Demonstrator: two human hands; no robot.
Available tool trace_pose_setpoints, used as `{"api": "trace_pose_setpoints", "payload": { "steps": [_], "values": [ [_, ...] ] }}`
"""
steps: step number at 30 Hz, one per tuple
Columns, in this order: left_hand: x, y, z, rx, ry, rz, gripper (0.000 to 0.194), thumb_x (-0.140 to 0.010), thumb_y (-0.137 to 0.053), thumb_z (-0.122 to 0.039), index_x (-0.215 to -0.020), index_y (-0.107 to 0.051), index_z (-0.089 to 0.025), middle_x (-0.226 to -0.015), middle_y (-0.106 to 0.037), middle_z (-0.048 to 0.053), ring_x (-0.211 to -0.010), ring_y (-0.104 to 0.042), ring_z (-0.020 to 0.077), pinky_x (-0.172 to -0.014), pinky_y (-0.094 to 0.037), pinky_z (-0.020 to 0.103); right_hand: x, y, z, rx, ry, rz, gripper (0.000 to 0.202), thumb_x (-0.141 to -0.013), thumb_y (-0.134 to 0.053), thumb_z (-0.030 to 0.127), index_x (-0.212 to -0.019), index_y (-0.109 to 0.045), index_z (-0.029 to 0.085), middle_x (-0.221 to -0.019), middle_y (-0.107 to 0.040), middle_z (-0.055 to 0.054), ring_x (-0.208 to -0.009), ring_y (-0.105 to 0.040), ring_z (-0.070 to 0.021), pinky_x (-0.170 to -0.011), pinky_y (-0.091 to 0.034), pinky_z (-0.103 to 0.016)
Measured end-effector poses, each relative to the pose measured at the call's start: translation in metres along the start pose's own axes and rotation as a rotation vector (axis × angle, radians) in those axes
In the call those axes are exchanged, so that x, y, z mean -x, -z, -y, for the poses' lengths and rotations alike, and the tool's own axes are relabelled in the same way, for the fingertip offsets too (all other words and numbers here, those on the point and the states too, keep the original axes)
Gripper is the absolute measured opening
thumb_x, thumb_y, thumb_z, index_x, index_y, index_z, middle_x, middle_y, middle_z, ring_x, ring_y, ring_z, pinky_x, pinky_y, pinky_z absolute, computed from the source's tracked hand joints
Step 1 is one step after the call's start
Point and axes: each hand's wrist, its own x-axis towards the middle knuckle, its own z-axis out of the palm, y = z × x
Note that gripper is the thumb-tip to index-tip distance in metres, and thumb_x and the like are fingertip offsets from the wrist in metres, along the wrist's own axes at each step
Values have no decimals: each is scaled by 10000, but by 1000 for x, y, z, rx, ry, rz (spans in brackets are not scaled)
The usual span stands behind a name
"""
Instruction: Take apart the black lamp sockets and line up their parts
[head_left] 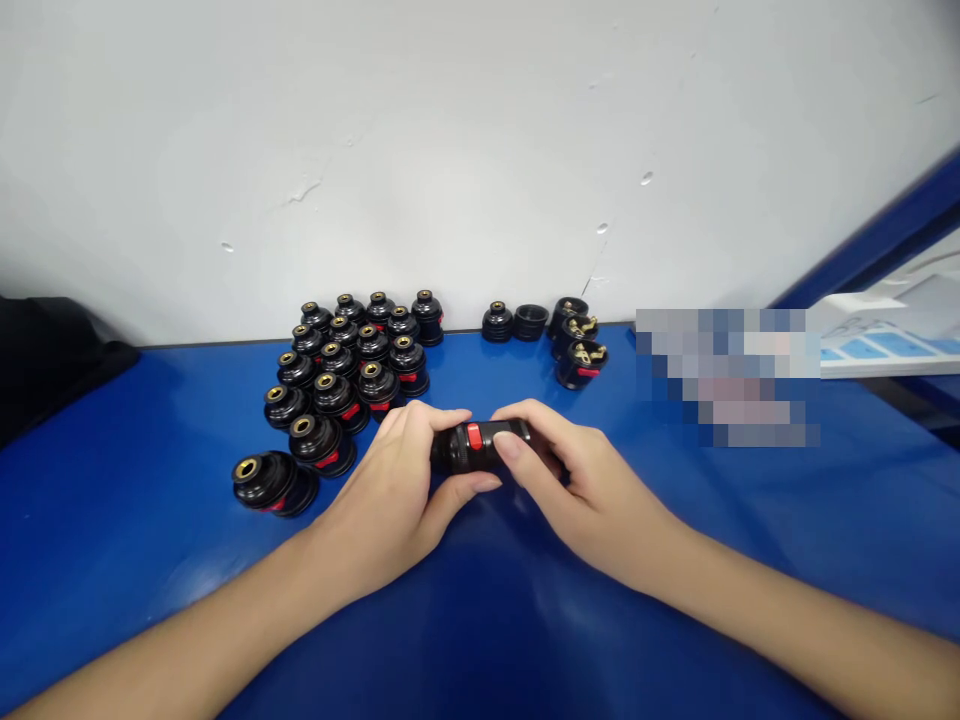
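Note:
A black lamp holder (487,447) with a red patch on its side lies sideways between my hands, just above the table. My left hand (409,475) closes round its ribbed, domed end, thumb below and fingers above. On the other end, my right hand (566,465) grips the body with its thumb on the near side and fingers behind. Part of the holder is hidden by my fingers. Left of my hands stand several similar lamp holders (324,392), brass-threaded holes facing up. Beyond my right hand are 3 open lamp holder bodies (579,372) with brass terminals showing.
At the back of the blue table (465,640), near the white wall (450,150), stand a domed cap (496,322) and an open black ring-shaped part (531,322). A blurred-out patch (727,375) covers something at right. White-and-blue printed material (889,350) lies beyond it. Black fabric (52,360) is at far left.

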Motion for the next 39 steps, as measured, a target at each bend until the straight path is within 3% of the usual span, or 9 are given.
{"api": "trace_pose_setpoints", "payload": {
  "steps": [6,10,16,19,21,26,29,33,39],
  "values": [
    [-2,4,-2,4,32,32,321,-1117,-531,-517,-1297,-485,-255,-1151,-675,85,-1033,-683,273,-850,-559,442,3,2,-6,-44,97,16,139,-1102,-576,350,-1195,-630,262,-998,-726,-11,-821,-676,-170,-681,-526,-301],
    [-3,5,-2,37,50,28,340,-1096,-576,-535,-1282,-514,-257,-1144,-690,78,-1029,-683,272,-839,-545,425,5,2,-6,-69,141,40,137,-1109,-554,292,-1238,-589,264,-1032,-717,-20,-852,-684,-176,-700,-555,-316],
    [-5,8,-5,85,95,41,305,-1111,-547,-520,-1251,-523,-250,-1120,-692,72,-1030,-680,270,-834,-526,418,5,2,-9,-51,226,43,223,-1105,-532,201,-1315,-551,276,-1069,-661,-22,-849,-637,-160,-722,-565,-318],
    [-6,11,-7,103,135,65,259,-1149,-455,-486,-1201,-537,-246,-1080,-691,57,-993,-675,246,-848,-519,419,4,0,-13,-57,343,4,341,-1049,-549,98,-1341,-540,274,-1183,-615,-52,-977,-633,-180,-840,-583,-351],
    [-6,11,-8,83,116,68,235,-1145,-477,-462,-1240,-531,-253,-1096,-680,53,-1003,-665,242,-860,-516,418,5,-1,-14,-72,340,5,369,-1017,-552,66,-1325,-524,268,-1222,-594,-66,-1045,-641,-195,-893,-589,-373],
    [-4,7,-8,55,52,37,251,-1123,-550,-382,-1336,-471,-275,-1190,-645,55,-1054,-647,231,-890,-520,407,7,-1,-10,68,267,-97,461,-993,-666,219,-1407,-462,231,-1293,-612,-111,-1167,-639,-264,-1009,-552,-471],
    [-4,6,-7,44,24,37,282,-1119,-564,-367,-1364,-451,-286,-1224,-635,55,-1069,-635,226,-917,-524,411,5,1,-6,170,188,-139,248,-1086,-575,352,-1307,-563,240,-1197,-691,-87,-1128,-661,-279,-1018,-511,-519],
    [-3,8,-8,51,15,61,287,-1114,-574,-367,-1360,-447,-292,-1234,-634,57,-1064,-631,227,-922,-528,423,2,2,-4,179,136,-83,183,-1143,-462,314,-1108,-633,257,-1002,-729,-15,-935,-686,-216,-927,-523,-443],
    [0,8,-5,115,68,49,287,-1122,-550,-396,-1367,-431,-302,-1215,-620,64,-1063,-653,235,-920,-535,452,4,1,-9,46,292,-48,186,-1107,-536,224,-1290,-564,240,-1158,-669,-47,-1050,-669,-188,-928,-555,-341]
  ]
}}
